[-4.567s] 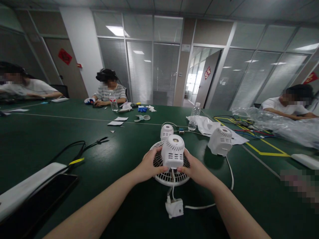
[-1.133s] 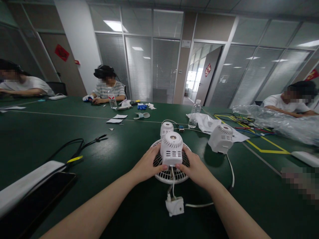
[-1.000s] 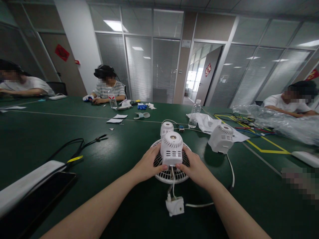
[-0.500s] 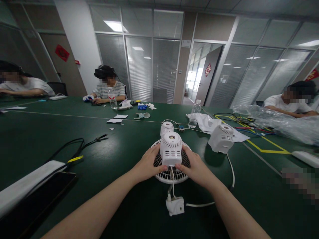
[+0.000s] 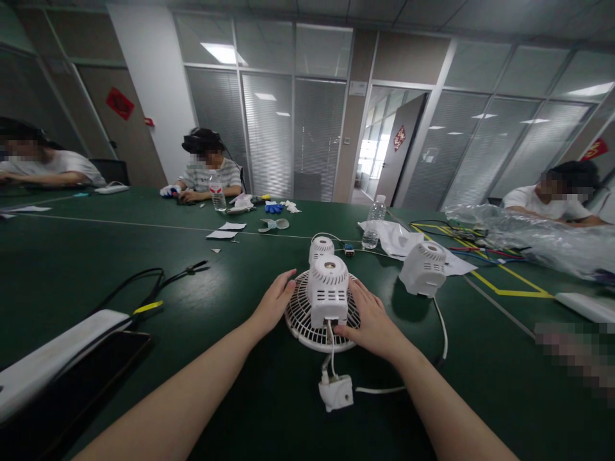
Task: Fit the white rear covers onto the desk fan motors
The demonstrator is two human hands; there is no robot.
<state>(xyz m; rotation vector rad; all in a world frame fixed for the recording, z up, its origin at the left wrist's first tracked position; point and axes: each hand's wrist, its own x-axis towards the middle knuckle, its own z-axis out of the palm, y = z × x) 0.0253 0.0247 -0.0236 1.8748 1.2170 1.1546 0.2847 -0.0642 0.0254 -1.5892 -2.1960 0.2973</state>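
A white fan grille (image 5: 302, 323) lies flat on the green table (image 5: 144, 269) in front of me, with a white vented motor housing (image 5: 328, 289) standing on its middle. My left hand (image 5: 273, 303) rests at the grille's left rim, fingers stretched out, off the housing. My right hand (image 5: 372, 321) lies on the grille's right side, fingers spread, thumb at the housing's base. A thin wire runs from the housing down to a small white switch box (image 5: 336, 392) near me.
Two more white housings (image 5: 424, 269) (image 5: 321, 248) stand behind. A water bottle (image 5: 375, 223), white paper, clear plastic wrap (image 5: 538, 238) and coloured wires lie right. A black cable (image 5: 144, 288), dark phone (image 5: 72, 390) and white bar lie left. Three people sit around the table.
My left hand has let go of the housing and moved out to the grille's left rim. The right hand has flattened onto the grille. The view shifted slightly.
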